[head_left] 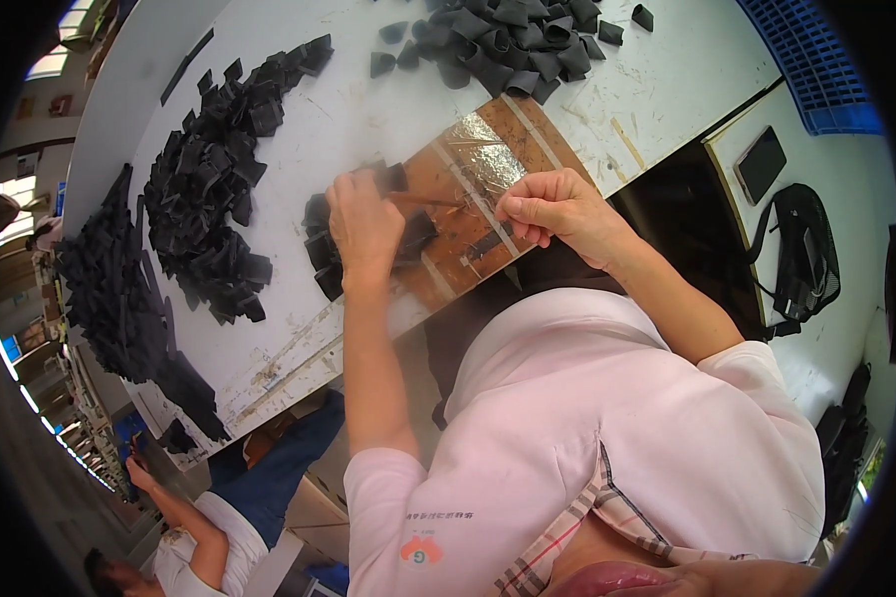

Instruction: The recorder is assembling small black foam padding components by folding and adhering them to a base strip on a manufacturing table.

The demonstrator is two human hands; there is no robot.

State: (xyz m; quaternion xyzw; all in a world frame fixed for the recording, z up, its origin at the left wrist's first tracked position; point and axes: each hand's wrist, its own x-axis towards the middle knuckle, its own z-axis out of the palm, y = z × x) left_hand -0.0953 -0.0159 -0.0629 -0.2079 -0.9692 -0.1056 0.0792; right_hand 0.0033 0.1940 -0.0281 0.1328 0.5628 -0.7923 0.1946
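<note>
Where the left hand (pixel 364 221) lies blurred over squarish black pieces (pixel 321 249), its grip is unclear. The right hand (pixel 565 211) pinches closed.

White tabletop (pixel 304 149): open lane between large left-hand heap (pixel 204 189) and left hand (pixel 366 219); second open stretch, right of brown board (pixel 426 182). Obstacles: far heap (pixel 508 45), just beyond board; small black pieces (pixel 321 249), beside left hand; right hand (pixel 564 209), blocking board's near right side.
</note>
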